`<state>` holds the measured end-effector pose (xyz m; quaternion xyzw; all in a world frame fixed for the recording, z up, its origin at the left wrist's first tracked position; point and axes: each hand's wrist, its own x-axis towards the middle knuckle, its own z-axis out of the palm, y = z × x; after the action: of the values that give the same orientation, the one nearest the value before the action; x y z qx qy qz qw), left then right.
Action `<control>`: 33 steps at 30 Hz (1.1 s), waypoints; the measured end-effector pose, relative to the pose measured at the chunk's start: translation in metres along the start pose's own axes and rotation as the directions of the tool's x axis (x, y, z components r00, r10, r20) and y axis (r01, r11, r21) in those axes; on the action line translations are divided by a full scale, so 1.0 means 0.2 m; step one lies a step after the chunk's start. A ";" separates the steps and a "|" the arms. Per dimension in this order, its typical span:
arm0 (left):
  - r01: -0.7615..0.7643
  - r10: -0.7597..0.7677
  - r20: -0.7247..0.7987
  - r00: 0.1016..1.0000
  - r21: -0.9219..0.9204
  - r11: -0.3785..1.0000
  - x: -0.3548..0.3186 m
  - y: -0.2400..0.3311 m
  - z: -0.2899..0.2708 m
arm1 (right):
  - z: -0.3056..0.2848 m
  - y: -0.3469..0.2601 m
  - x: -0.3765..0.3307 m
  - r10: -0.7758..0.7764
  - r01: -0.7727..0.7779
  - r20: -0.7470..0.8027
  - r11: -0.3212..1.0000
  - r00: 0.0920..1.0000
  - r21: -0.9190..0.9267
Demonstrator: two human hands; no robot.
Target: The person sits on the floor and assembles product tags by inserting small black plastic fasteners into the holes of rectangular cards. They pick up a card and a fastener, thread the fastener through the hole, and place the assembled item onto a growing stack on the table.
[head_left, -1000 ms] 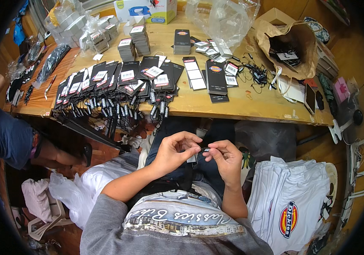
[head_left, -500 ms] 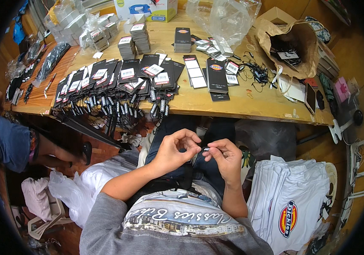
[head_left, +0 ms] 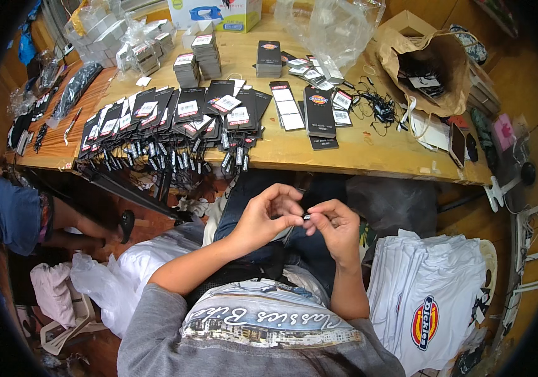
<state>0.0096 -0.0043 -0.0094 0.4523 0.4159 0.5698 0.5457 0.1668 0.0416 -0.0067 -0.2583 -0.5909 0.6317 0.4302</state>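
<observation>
Above my lap, my right hand (head_left: 336,229) pinches a small black hang-tag string seal (head_left: 307,217) with pale marking between thumb and fingertips. My left hand (head_left: 270,215) is beside it, fingers curled and thumb tip close against the seal. Whatever the left fingers grip is too small to make out. On the table ahead lies a spread of black hang tags (head_left: 187,103) with white barcode stickers, their seals dangling over the front edge. To its right is a stack of black tags (head_left: 320,113), and beyond that a tangle of loose black string seals (head_left: 379,110).
The wooden table (head_left: 357,154) bears stacked tags (head_left: 205,56), a clear plastic bag (head_left: 328,31) and a brown paper bag (head_left: 423,63). Folded white shirts (head_left: 429,295) are piled at my right. Another person's leg (head_left: 77,220) shows at left, near white plastic bags (head_left: 118,289).
My left hand has shifted slightly right and its thumb has come closer to the seal. The right hand still pinches the seal, turned a little.
</observation>
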 end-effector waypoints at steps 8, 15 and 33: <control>-0.159 0.195 -0.091 0.977 0.308 0.938 0.01 0.00 0.01 | -0.20 -0.29 0.29 -0.302 0.089 -0.108 0.571 0.947 -0.816; -0.123 0.146 -0.050 0.988 0.316 0.941 0.00 0.01 0.01 | -0.25 -0.22 0.45 -0.282 0.297 0.251 0.133 0.926 -0.946; -0.240 0.165 0.207 0.964 0.426 0.872 0.10 0.22 -0.03 | 0.08 -0.49 0.34 -0.071 0.175 0.224 0.854 0.972 -0.491</control>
<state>-0.0072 0.0141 0.0323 0.6522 0.4396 0.4736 0.3963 0.1439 0.0841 0.1039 -0.2597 -0.7912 0.4476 0.3259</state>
